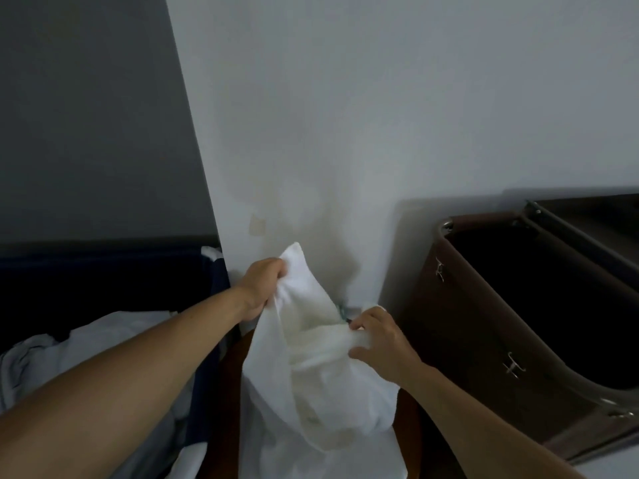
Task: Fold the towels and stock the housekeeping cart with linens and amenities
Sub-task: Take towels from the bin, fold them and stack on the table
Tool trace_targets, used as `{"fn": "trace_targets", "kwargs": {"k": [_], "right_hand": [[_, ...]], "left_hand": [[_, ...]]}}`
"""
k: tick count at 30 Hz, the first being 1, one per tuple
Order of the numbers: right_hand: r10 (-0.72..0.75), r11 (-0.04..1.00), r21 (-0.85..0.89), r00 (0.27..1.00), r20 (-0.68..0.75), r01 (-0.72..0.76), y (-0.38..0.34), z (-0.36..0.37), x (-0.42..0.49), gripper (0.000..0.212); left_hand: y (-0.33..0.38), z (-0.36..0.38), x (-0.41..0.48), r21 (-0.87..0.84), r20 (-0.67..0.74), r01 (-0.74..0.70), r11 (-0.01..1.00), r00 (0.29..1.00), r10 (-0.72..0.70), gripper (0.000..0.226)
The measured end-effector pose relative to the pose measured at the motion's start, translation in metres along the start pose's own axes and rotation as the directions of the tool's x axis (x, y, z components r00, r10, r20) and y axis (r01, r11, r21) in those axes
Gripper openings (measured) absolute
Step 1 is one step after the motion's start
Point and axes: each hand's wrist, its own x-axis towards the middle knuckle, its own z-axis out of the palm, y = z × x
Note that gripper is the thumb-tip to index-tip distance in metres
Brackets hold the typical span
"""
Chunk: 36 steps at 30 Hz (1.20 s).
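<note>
A white towel hangs in front of me, crumpled and partly unfolded. My left hand grips its upper corner, raised toward the wall. My right hand pinches another edge of the same towel lower and to the right. The towel's lower part drapes down over a brown wooden surface and more white cloth below. To the right stands the housekeeping cart's dark brown bag with a metal rim, its inside dark.
A pale wall rises straight ahead. On the left is a dark blue bin holding a heap of white and grey linen. A second dark compartment lies behind the brown bag.
</note>
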Motion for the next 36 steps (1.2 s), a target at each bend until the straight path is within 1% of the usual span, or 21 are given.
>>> {"fn": "trace_targets", "kwargs": {"k": [2, 3, 4, 6, 8, 12, 14, 15, 16, 18, 20, 21, 23, 24, 27, 29, 30, 31, 33, 34, 36], "right_hand": [[0.111, 0.989, 0.103, 0.994, -0.02, -0.109, 0.004, 0.001, 0.002, 0.037], [0.188, 0.967, 0.186, 0.981, -0.053, -0.175, 0.005, 0.002, 0.004, 0.035], [0.265, 0.932, 0.274, 0.961, -0.076, -0.236, 0.006, 0.001, 0.005, 0.034], [0.359, 0.86, 0.423, 0.928, -0.105, -0.285, 0.004, -0.003, 0.01, 0.032], [0.391, 0.806, 0.533, 0.908, -0.152, -0.258, -0.002, -0.01, 0.016, 0.032], [0.407, 0.686, 0.718, 0.879, -0.248, -0.115, -0.017, -0.029, 0.028, 0.03], [0.419, 0.614, 0.789, 0.86, -0.29, -0.033, -0.017, -0.034, 0.031, 0.031], [0.421, 0.625, 0.78, 0.856, -0.299, -0.035, -0.013, -0.034, 0.031, 0.032], [0.416, 0.685, 0.723, 0.863, -0.287, -0.09, -0.009, -0.032, 0.029, 0.032], [0.414, 0.815, 0.503, 0.896, -0.16, -0.286, 0.004, -0.021, 0.022, 0.036], [0.444, 0.838, 0.356, 0.896, -0.003, -0.414, 0.014, 0.0, 0.012, 0.05], [0.446, 0.84, 0.329, 0.894, 0.038, -0.432, 0.015, 0.01, 0.008, 0.054], [0.394, 0.845, 0.349, 0.913, 0.106, -0.405, 0.008, 0.024, -0.001, 0.057], [0.338, 0.848, 0.381, 0.93, 0.144, -0.367, 0.0, 0.028, -0.002, 0.058], [0.136, 0.899, 0.385, 0.969, 0.206, -0.208, -0.036, 0.03, 0.001, 0.063], [0.065, 0.919, 0.366, 0.971, 0.228, -0.148, -0.063, 0.028, 0.006, 0.066], [0.055, 0.924, 0.356, 0.97, 0.237, -0.14, -0.074, 0.028, 0.009, 0.063], [0.05, 0.922, 0.362, 0.971, 0.234, -0.135, -0.083, 0.028, 0.01, 0.052], [0.054, 0.896, 0.424, 0.98, 0.192, -0.133, -0.095, 0.026, 0.01, 0.02], [0.06, 0.878, 0.46, 0.984, 0.168, -0.132, -0.098, 0.024, 0.009, 0.019], [0.079, 0.843, 0.52, 0.988, 0.135, -0.138, -0.101, 0.017, 0.004, 0.026]], "left_hand": [[0.004, -0.007, 0.0, 0.031, 0.011, -0.019, 0.999, 1.0, 0.019, 0.022], [0.007, -0.01, -0.002, 0.052, 0.048, -0.033, 0.998, 0.998, 0.03, 0.015], [0.009, -0.013, -0.003, 0.088, 0.085, -0.051, 0.995, 0.995, 0.044, 0.011], [0.013, -0.018, -0.001, 0.184, 0.095, -0.098, 0.978, 0.992, 0.082, 0.016], [0.019, -0.017, -0.001, 0.192, 0.055, -0.154, 0.969, 0.988, 0.146, 0.018], [0.048, -0.021, -0.002, -0.052, -0.132, -0.204, 0.978, 0.972, 0.196, 0.029], [0.059, -0.028, -0.005, -0.095, -0.184, -0.232, 0.968, 0.96, 0.212, 0.032], [0.061, -0.03, -0.006, -0.092, -0.184, -0.24, 0.966, 0.958, 0.221, 0.032], [0.06, -0.031, -0.007, -0.077, -0.17, -0.232, 0.97, 0.961, 0.216, 0.032], [0.05, -0.028, -0.007, -0.01, -0.113, -0.205, 0.979, 0.973, 0.203, 0.03], [0.039, -0.022, -0.009, 0.054, -0.07, -0.198, 0.979, 0.977, 0.201, 0.031], [0.035, -0.018, -0.009, 0.073, -0.051, -0.194, 0.978, 0.979, 0.198, 0.034], [0.03, -0.011, -0.012, 0.091, -0.001, -0.199, 0.976, 0.98, 0.199, 0.041], [0.03, -0.007, -0.014, 0.094, 0.024, -0.203, 0.975, 0.979, 0.202, 0.043], [0.037, 0.003, -0.018, 0.085, 0.055, -0.224, 0.971, 0.974, 0.22, 0.038], [0.047, 0.007, -0.021, 0.072, 0.061, -0.242, 0.968, 0.969, 0.238, 0.034], [0.052, 0.007, -0.023, 0.068, 0.058, -0.25, 0.966, 0.967, 0.247, 0.032], [0.057, 0.006, -0.024, 0.07, 0.054, -0.262, 0.962, 0.964, 0.259, 0.031], [0.065, 0.001, -0.028, 0.099, 0.036, -0.295, 0.95, 0.955, 0.293, 0.032], [0.068, -0.004, -0.03, 0.13, 0.023, -0.31, 0.942, 0.95, 0.31, 0.032], [0.073, -0.015, -0.032, 0.219, -0.015, -0.337, 0.916, 0.937, 0.348, 0.032]]}}
